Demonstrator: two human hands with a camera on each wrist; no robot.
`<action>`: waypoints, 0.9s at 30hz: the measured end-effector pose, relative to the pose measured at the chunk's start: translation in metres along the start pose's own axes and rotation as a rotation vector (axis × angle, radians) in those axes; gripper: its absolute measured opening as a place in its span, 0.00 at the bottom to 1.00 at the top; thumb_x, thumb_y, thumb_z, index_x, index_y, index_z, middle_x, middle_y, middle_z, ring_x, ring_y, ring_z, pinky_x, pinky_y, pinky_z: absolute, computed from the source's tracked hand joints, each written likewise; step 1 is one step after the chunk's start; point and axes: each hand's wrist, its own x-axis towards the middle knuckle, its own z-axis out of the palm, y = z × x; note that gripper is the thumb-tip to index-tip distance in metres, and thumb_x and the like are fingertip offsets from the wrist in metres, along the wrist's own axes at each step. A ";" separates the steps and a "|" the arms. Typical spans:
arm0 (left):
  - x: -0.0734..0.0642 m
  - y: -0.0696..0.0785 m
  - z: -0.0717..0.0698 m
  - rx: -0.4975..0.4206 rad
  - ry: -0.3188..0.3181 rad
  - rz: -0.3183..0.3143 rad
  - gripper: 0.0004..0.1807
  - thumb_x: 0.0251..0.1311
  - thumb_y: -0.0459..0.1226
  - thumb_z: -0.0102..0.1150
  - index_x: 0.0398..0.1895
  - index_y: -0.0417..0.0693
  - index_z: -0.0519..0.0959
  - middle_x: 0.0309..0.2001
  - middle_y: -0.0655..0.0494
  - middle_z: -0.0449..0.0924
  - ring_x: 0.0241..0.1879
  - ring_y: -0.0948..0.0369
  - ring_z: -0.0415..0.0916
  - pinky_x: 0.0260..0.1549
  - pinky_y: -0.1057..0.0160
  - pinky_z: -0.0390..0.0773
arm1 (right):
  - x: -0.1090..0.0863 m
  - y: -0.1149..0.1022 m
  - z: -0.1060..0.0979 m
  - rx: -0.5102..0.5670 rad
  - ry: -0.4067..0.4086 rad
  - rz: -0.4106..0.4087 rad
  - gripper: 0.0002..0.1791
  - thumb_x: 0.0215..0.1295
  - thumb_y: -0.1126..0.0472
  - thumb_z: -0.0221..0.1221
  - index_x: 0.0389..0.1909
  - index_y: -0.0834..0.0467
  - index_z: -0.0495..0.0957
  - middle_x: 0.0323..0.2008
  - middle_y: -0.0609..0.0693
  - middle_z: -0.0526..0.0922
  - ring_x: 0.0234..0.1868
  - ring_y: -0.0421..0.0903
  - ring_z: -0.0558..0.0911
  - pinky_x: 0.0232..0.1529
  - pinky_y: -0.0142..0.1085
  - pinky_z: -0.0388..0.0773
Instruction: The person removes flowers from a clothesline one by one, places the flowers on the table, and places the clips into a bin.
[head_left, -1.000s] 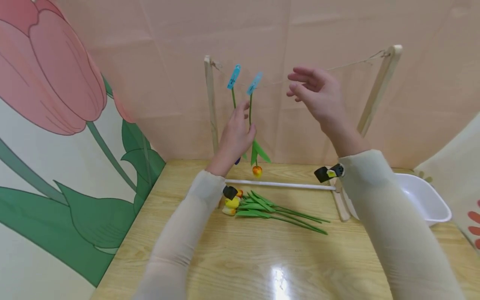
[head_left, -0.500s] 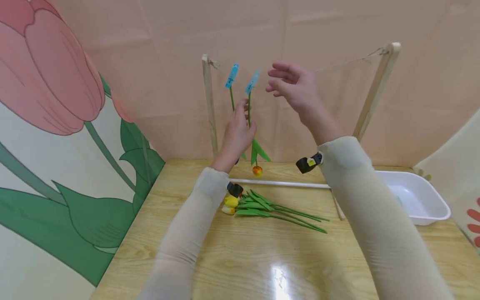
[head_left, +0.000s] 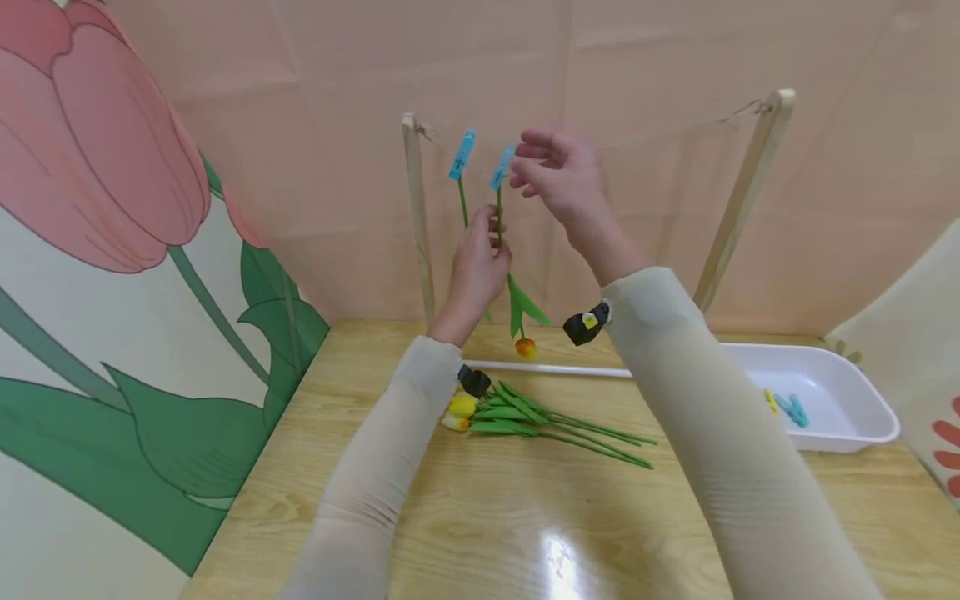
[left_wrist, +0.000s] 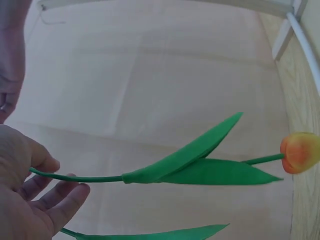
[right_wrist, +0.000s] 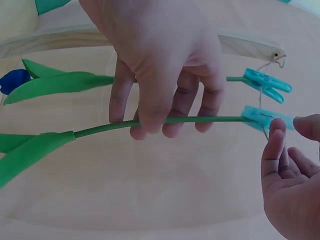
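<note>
My left hand point(head_left: 480, 267) holds the green stem of an orange-yellow artificial tulip point(head_left: 525, 347), which hangs head down. In the left wrist view the stem point(left_wrist: 95, 179) runs between thumb and fingers. A light-blue clothespin point(right_wrist: 260, 117) grips the stem's upper end on a thin string. My right hand point(head_left: 562, 179) is right at that clothespin; the right wrist view has its thumb and index finger parted around the clip's end. Beside it, a second blue clothespin point(head_left: 462, 154) carries another tulip, whose dark blue bloom point(right_wrist: 14, 81) shows in the right wrist view.
The string spans two wooden posts point(head_left: 416, 208), with a white rod point(head_left: 555, 367) low between them. Several tulips point(head_left: 525, 414) with green stems lie on the wooden table point(head_left: 480, 517). A white basin point(head_left: 847, 408) at the right holds blue and yellow clothespins point(head_left: 792, 410).
My right hand has moved left along the string to the second clothespin. The held tulip's bloom has swung slightly right. More of the basin and its clothespins now shows.
</note>
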 end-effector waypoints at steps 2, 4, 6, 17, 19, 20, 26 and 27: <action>0.000 0.000 0.000 -0.001 0.006 -0.014 0.26 0.68 0.26 0.56 0.68 0.42 0.66 0.54 0.46 0.79 0.50 0.54 0.81 0.49 0.65 0.82 | 0.001 0.001 0.002 0.006 0.000 0.005 0.27 0.68 0.65 0.63 0.67 0.62 0.73 0.59 0.57 0.80 0.39 0.44 0.85 0.40 0.31 0.80; 0.000 0.000 0.001 0.002 0.007 -0.016 0.26 0.69 0.26 0.56 0.69 0.42 0.66 0.53 0.47 0.79 0.50 0.55 0.81 0.48 0.65 0.82 | 0.002 0.002 0.003 -0.010 0.002 0.008 0.27 0.68 0.64 0.64 0.67 0.61 0.73 0.58 0.56 0.80 0.39 0.44 0.84 0.40 0.32 0.79; 0.000 0.001 0.002 0.007 0.003 -0.011 0.26 0.69 0.26 0.56 0.68 0.42 0.67 0.53 0.47 0.80 0.49 0.55 0.81 0.48 0.65 0.82 | 0.002 0.003 0.003 -0.037 0.008 0.013 0.27 0.68 0.63 0.64 0.67 0.60 0.73 0.56 0.54 0.81 0.39 0.44 0.84 0.40 0.32 0.79; 0.002 -0.003 0.004 -0.010 0.033 0.038 0.23 0.68 0.25 0.57 0.65 0.42 0.71 0.48 0.47 0.80 0.44 0.54 0.81 0.44 0.63 0.83 | 0.006 0.004 0.006 -0.105 0.060 0.083 0.22 0.68 0.58 0.65 0.61 0.56 0.79 0.46 0.48 0.84 0.32 0.42 0.81 0.39 0.34 0.78; 0.002 -0.004 0.004 -0.015 0.040 0.048 0.23 0.67 0.24 0.57 0.65 0.42 0.71 0.48 0.46 0.80 0.44 0.54 0.81 0.44 0.63 0.83 | 0.005 0.004 0.007 -0.109 0.075 0.080 0.19 0.68 0.58 0.66 0.57 0.55 0.80 0.44 0.46 0.84 0.31 0.42 0.79 0.38 0.33 0.77; 0.001 -0.004 0.005 -0.018 0.041 0.050 0.23 0.67 0.24 0.57 0.65 0.42 0.71 0.48 0.45 0.80 0.44 0.54 0.81 0.44 0.63 0.83 | 0.004 0.004 0.007 -0.104 0.086 0.076 0.16 0.67 0.58 0.66 0.55 0.55 0.81 0.43 0.46 0.84 0.30 0.41 0.78 0.36 0.32 0.76; 0.000 -0.006 0.006 0.000 0.047 0.086 0.22 0.68 0.25 0.57 0.64 0.42 0.72 0.47 0.45 0.80 0.44 0.56 0.81 0.44 0.65 0.82 | 0.001 0.001 0.003 -0.002 0.170 -0.007 0.08 0.65 0.58 0.67 0.43 0.53 0.82 0.37 0.45 0.83 0.21 0.40 0.71 0.23 0.28 0.71; 0.000 -0.006 0.006 0.011 0.047 0.092 0.22 0.68 0.25 0.57 0.63 0.42 0.72 0.47 0.46 0.80 0.44 0.56 0.81 0.44 0.66 0.82 | 0.000 0.001 0.002 0.026 0.184 -0.024 0.07 0.65 0.59 0.67 0.43 0.53 0.82 0.36 0.45 0.82 0.19 0.39 0.70 0.22 0.28 0.70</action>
